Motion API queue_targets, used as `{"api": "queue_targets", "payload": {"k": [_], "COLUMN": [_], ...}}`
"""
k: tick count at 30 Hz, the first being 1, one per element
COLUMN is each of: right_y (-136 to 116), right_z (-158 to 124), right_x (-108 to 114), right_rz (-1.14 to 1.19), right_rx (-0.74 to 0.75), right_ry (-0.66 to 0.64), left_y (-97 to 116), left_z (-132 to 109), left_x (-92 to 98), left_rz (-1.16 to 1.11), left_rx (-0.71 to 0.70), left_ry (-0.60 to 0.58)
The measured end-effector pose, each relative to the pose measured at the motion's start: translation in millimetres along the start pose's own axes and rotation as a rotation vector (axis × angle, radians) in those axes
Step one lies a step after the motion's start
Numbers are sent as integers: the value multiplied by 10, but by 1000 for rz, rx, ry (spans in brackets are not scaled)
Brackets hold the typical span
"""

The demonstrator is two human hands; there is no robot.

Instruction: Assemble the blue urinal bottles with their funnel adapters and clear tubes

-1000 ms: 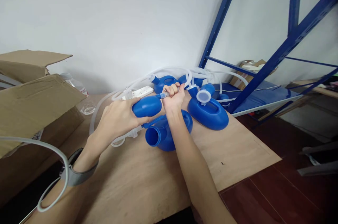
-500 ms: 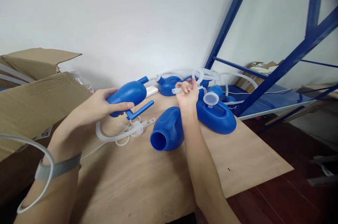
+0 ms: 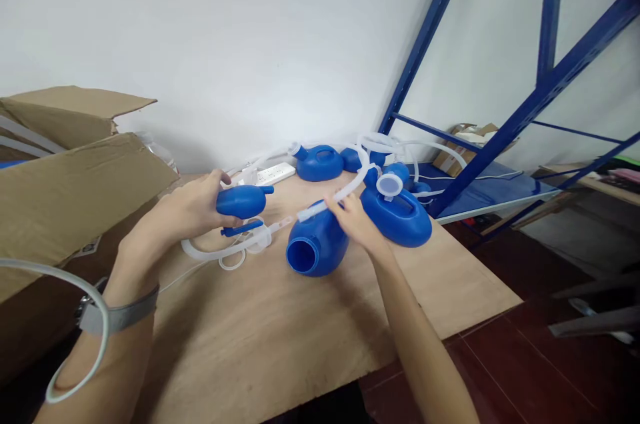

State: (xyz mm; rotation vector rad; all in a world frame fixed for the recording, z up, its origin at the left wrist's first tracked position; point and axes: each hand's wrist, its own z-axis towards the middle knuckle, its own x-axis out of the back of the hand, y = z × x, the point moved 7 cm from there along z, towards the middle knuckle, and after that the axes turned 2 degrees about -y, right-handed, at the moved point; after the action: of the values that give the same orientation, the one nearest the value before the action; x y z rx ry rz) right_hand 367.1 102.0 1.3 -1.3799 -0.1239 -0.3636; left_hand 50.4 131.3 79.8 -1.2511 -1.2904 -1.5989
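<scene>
**Q:** how's the left grip (image 3: 193, 211) set?

**A:** clenched round the blue bulb (image 3: 243, 201), which is held up off the tabletop (image 3: 300, 331). Its nozzle (image 3: 267, 190) is pointed right, long axis roughly level.

**Q:** and the right grip (image 3: 357, 221)?

**A:** pinched on the clear tube (image 3: 355, 184), a bit back from its tip (image 3: 303, 215). The tip is aimed left and carried over the open blue bottle (image 3: 317, 247). Tip and nozzle are faced at each other, near but apart. The tip is found right of the bulb and slightly lower.
</scene>
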Motion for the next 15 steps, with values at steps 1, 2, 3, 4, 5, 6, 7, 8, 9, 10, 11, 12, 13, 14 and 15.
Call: {"api": "queue_targets", "payload": {"k": [1, 2, 3, 4, 5, 6, 7, 8, 9, 10, 11, 12, 13, 14, 15], "right_y": [34, 75, 113, 141, 165, 187, 211, 245, 286, 331, 376, 418, 463, 501, 528], "right_z": [-161, -295, -392, -443, -446, -405, -326, -222, -101, 24, 147, 261, 361, 444, 509], "right_x": [-42, -95, -144, -192, -231, -256, -267, -266, -249, -223, -189, -143, -94, -47, -11], "right_rz": [-158, -248, -285, -302, -305, -306, -309, -319, -325, -326, -321, -314, -307, -300, -295], "right_rx": [3, -8, -24, -28, -27, -21, -12, -8, -3, 3, 15, 35, 52, 76, 112], "right_ry": [-20, -47, -65, -84, -96, -101, -102, -104, -100, -95, -86, -63, -32, 4, 34], "left_y": [3, 3, 0, 2, 6, 13, 20, 26, 30, 33, 35, 34, 32, 31, 32], "left_z": [0, 0, 0, -1, -4, -9, -16, -26, -38, -51, -64, -77, -87, -95, -102], "left_x": [0, 8, 24, 39, 51, 60, 68, 79, 93, 112, 132, 154, 174, 190, 203], "left_rz": [14, 20, 16, 6, -9, -25, -43, -60, -77, -94, -109, -122, -130, -136, -141], "left_rx": [-3, -4, -1, -8, -18, -34, -50, -63, -74, -85, -92, -97, -99, -100, -103], "left_ry": [-4, 12, 45, 82, 118, 148, 170, 192, 210, 227, 243, 258, 270, 277, 281]}}
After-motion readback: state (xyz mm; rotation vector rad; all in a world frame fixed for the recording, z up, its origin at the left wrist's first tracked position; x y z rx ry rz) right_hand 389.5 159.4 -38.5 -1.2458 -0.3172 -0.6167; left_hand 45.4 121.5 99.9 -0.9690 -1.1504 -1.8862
